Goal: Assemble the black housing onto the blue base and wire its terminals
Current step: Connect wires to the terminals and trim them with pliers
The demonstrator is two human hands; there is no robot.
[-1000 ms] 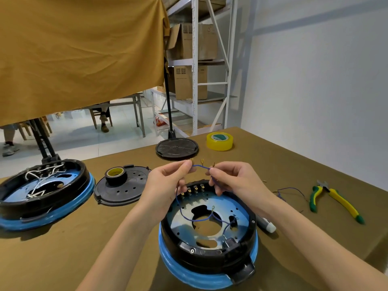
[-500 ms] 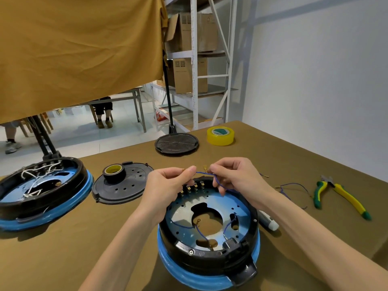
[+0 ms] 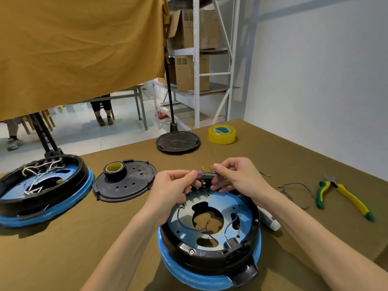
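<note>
While the black housing [image 3: 212,252] sits on its blue base [image 3: 201,279] at the counter's [image 3: 73,248] near edge, we hold blue wires [image 3: 206,174] above it, left hand [image 3: 171,189] and right hand [image 3: 236,175] each pinching them by their brass terminals [image 3: 202,168].

A workshop: steel shelving [image 3: 196,59] with cartons [image 3: 190,28], pliers [image 3: 344,196] and tape [image 3: 222,134] on a cloth-covered bench [image 3: 73,238].

Both forearms extended forward; left hand [image 3: 174,186] and right hand [image 3: 235,175] raised close together, fingers curled, pinching.
</note>
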